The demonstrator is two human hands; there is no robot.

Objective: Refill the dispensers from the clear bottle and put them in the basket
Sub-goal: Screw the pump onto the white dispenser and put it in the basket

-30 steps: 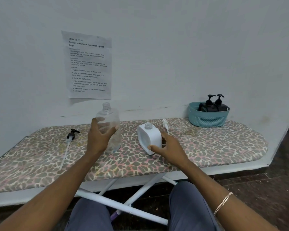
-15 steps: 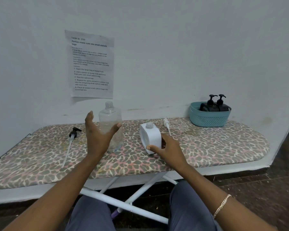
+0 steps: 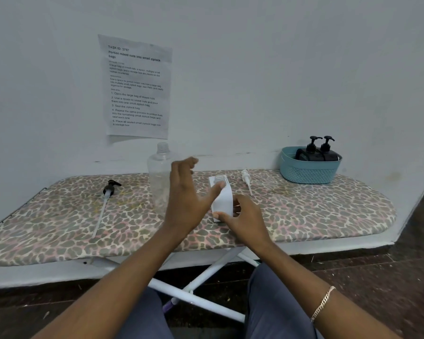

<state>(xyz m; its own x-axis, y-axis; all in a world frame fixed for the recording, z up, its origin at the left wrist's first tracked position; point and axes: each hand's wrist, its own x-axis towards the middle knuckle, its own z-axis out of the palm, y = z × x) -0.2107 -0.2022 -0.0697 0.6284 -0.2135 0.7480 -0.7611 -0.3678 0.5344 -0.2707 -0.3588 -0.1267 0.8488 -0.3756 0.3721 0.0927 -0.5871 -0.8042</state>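
The clear bottle [image 3: 158,172] stands uncapped and upright on the leopard-print board [image 3: 304,206], partly hidden behind my left hand [image 3: 185,199]. That hand is open, fingers spread, between the bottle and the white square dispenser [image 3: 222,200], with the thumb at the dispenser's open neck. My right hand [image 3: 241,217] grips the dispenser's lower right side and holds it upright. A white pump head [image 3: 246,177] lies just right of the dispenser. Two black pump dispensers [image 3: 317,152] sit in the teal basket [image 3: 309,171] at the back right.
A black pump head with a long tube [image 3: 107,199] lies on the left part of the board. A printed sheet [image 3: 136,88] hangs on the wall behind. The board's white legs [image 3: 206,272] cross in front of my knees.
My left hand let go of the clear bottle, which now stands on the board, and moved right to the white dispenser. My right hand stayed on the dispenser.
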